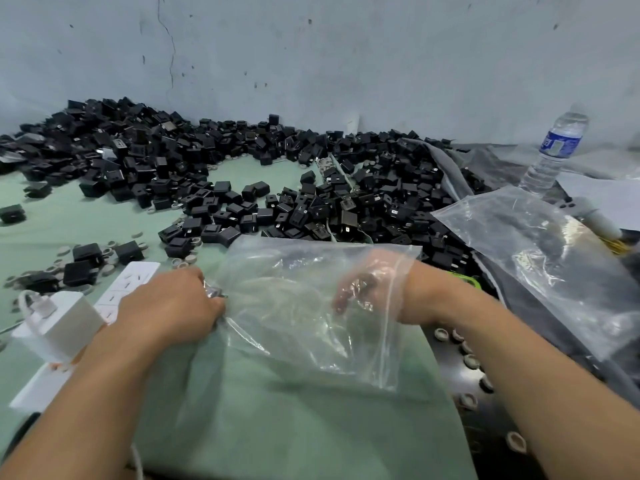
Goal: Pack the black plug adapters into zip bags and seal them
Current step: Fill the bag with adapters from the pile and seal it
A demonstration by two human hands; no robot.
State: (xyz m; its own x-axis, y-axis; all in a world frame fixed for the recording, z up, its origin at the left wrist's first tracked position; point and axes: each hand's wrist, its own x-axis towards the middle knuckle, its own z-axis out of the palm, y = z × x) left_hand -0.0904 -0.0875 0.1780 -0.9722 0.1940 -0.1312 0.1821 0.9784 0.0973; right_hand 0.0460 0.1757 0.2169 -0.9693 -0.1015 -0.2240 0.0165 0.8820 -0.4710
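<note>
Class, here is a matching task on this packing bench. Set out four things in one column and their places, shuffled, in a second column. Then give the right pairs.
Things
1. water bottle
2. power strip
3. right hand
4. black plug adapters

Places
a. inside the zip bag
b. heaped across the back
c. far right
d. at the left, beside the left hand

Pairs: 1-c, 2-d, 3-a, 4-b
</note>
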